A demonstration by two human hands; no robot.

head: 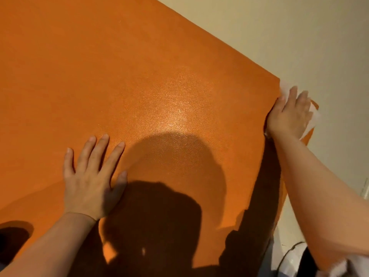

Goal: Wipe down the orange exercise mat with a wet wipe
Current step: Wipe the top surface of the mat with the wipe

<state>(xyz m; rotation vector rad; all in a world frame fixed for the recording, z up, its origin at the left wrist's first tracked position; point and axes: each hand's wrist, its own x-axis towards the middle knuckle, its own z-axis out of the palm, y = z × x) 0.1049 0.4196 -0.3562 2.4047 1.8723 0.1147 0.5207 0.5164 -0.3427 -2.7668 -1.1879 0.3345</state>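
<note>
Orange mat (139,80) fills most of view, lying flat under both hands, running away from them to the upper left; its right edge and corner sit under the R hand. Wet wipe (284,89), white, is pressed on that corner, edges poking out past the fingertips and on the far side of the palm.

R hand (289,114): fingers fairly straight, flat on the wipe, pressing it to the mat edge; slight blur there, prob mid-stroke. Can't tell if the thumb hooks under the edge.

L hand (92,176): flat on the mat w/ fingers spread wide, holding nothing, looks like it's bracing the mat so it won't slide.

Step (judgement): wiping the right edge/corner. Glossy patch btwn the hands may be wet sheen or just light, can't tell.

Next move likely needs: drag wipe back in from the corner toward the L hand, keep pressure even, keep L hand planted.

Outward: pale floor (299,37) beyond R hand; dark cable (287,254) near R elbow.
</note>
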